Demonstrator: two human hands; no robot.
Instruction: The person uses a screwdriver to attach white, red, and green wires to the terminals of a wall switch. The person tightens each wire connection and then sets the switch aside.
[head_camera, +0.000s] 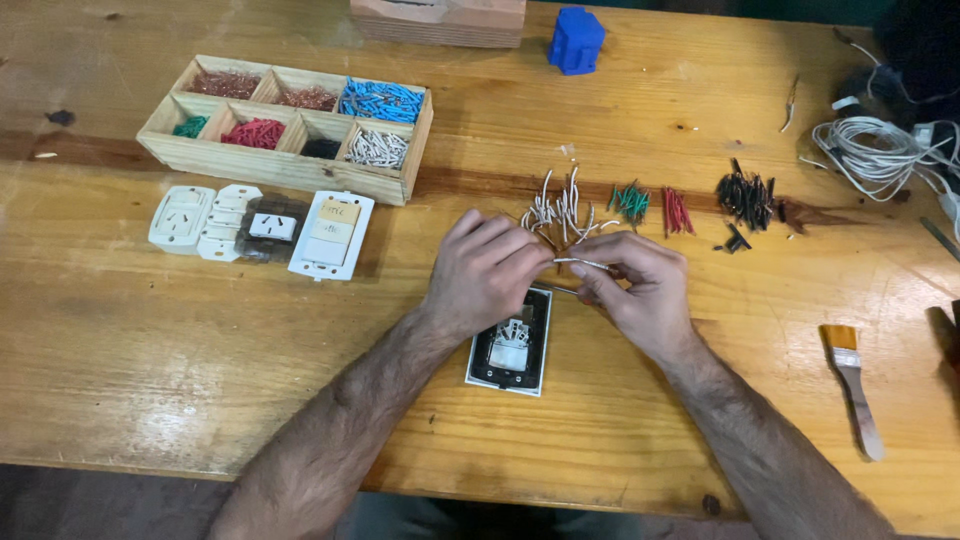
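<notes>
My left hand (485, 270) and my right hand (640, 290) meet over a wall switch plate (510, 350) that lies face down on the wooden table (200, 330). Between the fingertips of both hands runs a short white wire piece (580, 263). Just beyond the hands lies a loose pile of white wire pieces (560, 210). Small piles of green wire pieces (630, 200), red wire pieces (677, 212) and black wire pieces (745, 198) sit in a row to its right.
A wooden tray (285, 165) with compartments of coloured wire bits stands at the back left, with several socket and switch plates (260, 228) in front of it. A small brush (855, 385) lies at the right. Coiled white cable (870, 150) and a blue block (575, 40) are at the back.
</notes>
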